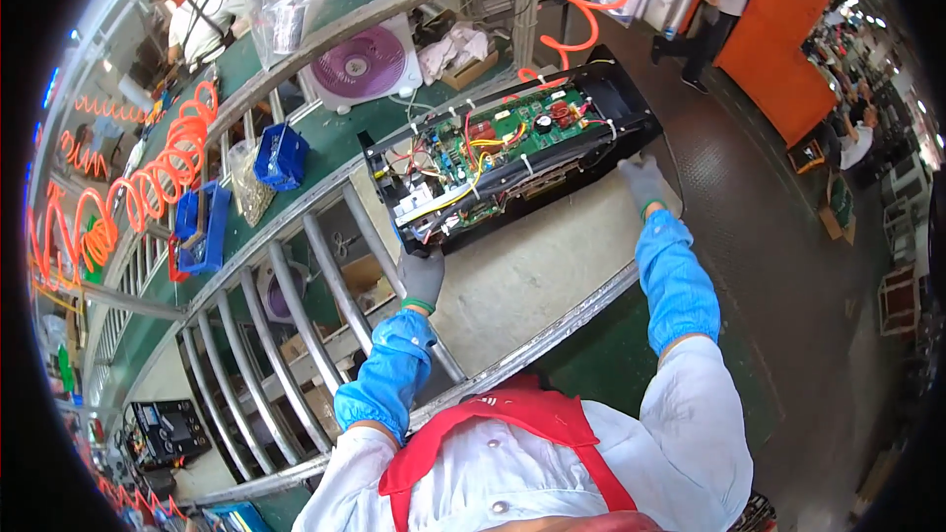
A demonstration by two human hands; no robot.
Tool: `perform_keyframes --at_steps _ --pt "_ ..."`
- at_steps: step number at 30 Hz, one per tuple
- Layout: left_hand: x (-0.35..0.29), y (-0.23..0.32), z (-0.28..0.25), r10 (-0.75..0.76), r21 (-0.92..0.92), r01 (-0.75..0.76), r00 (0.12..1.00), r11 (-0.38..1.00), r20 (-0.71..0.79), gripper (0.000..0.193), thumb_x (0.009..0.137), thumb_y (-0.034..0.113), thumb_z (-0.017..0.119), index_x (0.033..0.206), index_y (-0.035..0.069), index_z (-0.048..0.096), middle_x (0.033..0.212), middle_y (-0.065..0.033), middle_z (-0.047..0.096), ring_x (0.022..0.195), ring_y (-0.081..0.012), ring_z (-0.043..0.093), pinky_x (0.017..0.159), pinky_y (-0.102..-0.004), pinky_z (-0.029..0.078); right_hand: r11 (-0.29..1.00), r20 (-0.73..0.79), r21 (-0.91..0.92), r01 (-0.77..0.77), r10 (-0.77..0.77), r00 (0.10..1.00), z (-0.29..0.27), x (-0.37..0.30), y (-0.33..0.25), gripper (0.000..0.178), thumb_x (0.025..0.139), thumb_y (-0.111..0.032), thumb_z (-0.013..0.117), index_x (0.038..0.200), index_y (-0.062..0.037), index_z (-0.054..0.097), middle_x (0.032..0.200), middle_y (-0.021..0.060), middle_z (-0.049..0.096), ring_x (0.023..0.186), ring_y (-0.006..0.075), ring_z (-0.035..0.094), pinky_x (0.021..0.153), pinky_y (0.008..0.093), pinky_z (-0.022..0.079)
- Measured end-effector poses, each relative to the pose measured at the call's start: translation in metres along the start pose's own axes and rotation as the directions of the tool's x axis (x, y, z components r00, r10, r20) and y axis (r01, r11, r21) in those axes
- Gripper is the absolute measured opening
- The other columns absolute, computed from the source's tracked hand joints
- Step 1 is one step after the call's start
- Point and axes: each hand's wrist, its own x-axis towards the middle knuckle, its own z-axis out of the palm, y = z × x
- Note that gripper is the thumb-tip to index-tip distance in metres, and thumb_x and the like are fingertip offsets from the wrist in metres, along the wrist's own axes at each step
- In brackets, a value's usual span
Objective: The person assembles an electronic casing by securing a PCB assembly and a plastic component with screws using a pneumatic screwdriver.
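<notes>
An open black electronics chassis [512,148] is held at both ends on a roller conveyor.

The left hand [422,278], in a grey glove, is closed over the near-left corner of the chassis, and the right hand [642,183], gloved alike, is laid with fingers spread against its right end; whether that hand grips the edge cannot be told. The chassis lies just ahead of both hands, its long axis running from lower left to upper right, so the left hand is nearer the person. Inside the chassis a green circuit board [507,133] with yellow and red wires is seen. Left of the chassis the steel rollers [296,315] run; beyond it stand a pink fan [361,66] and blue parts bins [281,155], with orange coiled hoses [148,187] farther left.
</notes>
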Motion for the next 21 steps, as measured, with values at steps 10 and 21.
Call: perform_keyframes --at_steps 10,21 --pt "-0.131 0.018 -0.019 -0.03 0.084 0.037 0.997 0.996 -0.075 0.056 0.067 0.019 0.079 0.115 0.004 0.054 0.086 -0.0138 0.066 0.077 -0.0326 0.064 0.067 -0.0437 0.049 0.58 0.406 -0.624 0.523 -0.331 0.852 0.01 0.024 0.078 0.023 0.084 -0.022 0.054 0.084 -0.0048 0.069 0.083 0.0179 0.068 0.079 0.0368 0.065 0.068 0.0484 0.048" --pt "-0.146 -0.076 -0.109 0.034 0.316 -0.055 0.997 0.947 0.071 0.022 0.092 0.021 0.045 0.09 0.008 0.062 0.077 -0.0132 0.064 0.068 -0.0307 0.064 0.057 -0.0413 0.049 0.993 0.169 -0.106 -0.044 0.062 0.984 -0.071 -0.161 -0.034 0.039 0.079 -0.033 0.059 0.074 0.0053 0.064 0.076 0.0284 0.061 0.072 0.0439 0.06 0.067 0.0512 0.044"
